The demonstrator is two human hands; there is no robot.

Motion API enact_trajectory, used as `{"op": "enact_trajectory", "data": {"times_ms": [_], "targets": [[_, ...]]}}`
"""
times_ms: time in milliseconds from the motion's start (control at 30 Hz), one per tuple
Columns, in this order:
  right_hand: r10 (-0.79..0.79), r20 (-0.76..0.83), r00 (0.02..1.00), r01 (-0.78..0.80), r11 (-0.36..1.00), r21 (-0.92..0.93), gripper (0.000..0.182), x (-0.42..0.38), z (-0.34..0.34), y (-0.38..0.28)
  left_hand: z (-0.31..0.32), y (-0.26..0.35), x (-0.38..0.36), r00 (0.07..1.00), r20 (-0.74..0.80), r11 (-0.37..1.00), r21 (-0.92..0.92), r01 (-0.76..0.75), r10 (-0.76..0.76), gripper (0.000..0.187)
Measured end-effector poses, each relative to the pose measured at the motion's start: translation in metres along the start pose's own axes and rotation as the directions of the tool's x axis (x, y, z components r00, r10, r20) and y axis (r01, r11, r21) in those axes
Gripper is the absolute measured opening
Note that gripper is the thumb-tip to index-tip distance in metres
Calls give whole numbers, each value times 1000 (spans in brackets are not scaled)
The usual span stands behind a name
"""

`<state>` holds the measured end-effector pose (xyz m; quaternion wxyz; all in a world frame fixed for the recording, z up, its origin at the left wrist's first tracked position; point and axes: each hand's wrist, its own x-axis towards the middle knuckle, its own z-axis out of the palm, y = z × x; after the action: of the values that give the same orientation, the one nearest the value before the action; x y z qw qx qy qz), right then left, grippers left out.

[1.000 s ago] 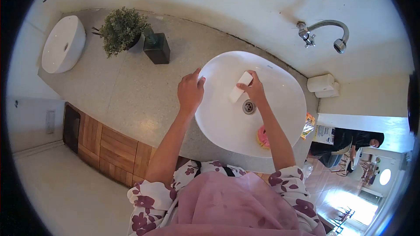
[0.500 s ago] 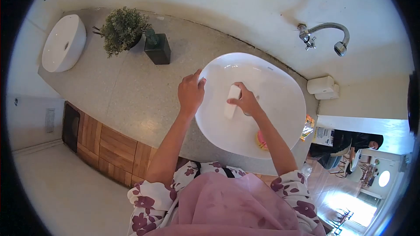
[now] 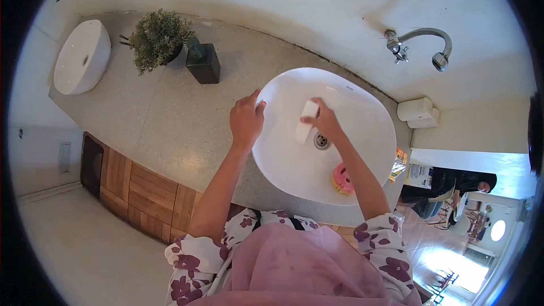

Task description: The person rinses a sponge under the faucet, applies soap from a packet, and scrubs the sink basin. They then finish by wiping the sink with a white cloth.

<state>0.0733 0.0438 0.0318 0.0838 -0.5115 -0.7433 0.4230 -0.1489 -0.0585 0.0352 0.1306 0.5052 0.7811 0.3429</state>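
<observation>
A white oval basin (image 3: 277,164) stands on the grey counter. My left hand (image 3: 247,118) grips its left rim, thumb on the inner side and fingers outside. Inside the bowl, my right hand (image 3: 324,120) is closed on a white block (image 3: 304,129), which looks like a sponge and lies against the basin's inner surface. The metal drain (image 3: 322,141) shows just below that hand. A pink and yellow ring-shaped sponge (image 3: 342,179) rests in the lower part of the bowl, beside my right forearm.
On the counter (image 3: 187,130) are a dark green dispenser (image 3: 203,67), a potted plant (image 3: 157,39) and another basin (image 3: 85,59). A faucet (image 3: 422,45) juts from the wall above right. A shiny packet (image 3: 398,164) is by the basin. A person (image 3: 447,184) sits far right.
My right hand has moved up and slightly right with the white block. The drain and more of the pink sponge now show. My left hand stays on the rim.
</observation>
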Motion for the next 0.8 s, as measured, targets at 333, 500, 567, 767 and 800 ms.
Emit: {"op": "enact_trajectory", "data": {"times_ms": [333,500,567,767,800], "targets": [[-13,-24,1000,14,999,52,70,-8,10,6,4,-4,-1,1000,-25,1000,2,-12,13,38],[83,-171,982,-47,977,207,70,-2,-5,-3,1,-1,-2,1000,-11,1000,16,-2,2,38],[-35,-127,991,43,998,56,67,-12,9,3,3,-3,-1,999,-31,1000,23,-13,13,38],[-81,-238,968,108,989,101,65,-5,1,7,0,-1,-2,1000,17,1000,19,3,-4,39],[-24,-299,954,64,990,125,66,1,-2,9,2,-2,-3,1000,-4,1000,20,-5,5,39]]}}
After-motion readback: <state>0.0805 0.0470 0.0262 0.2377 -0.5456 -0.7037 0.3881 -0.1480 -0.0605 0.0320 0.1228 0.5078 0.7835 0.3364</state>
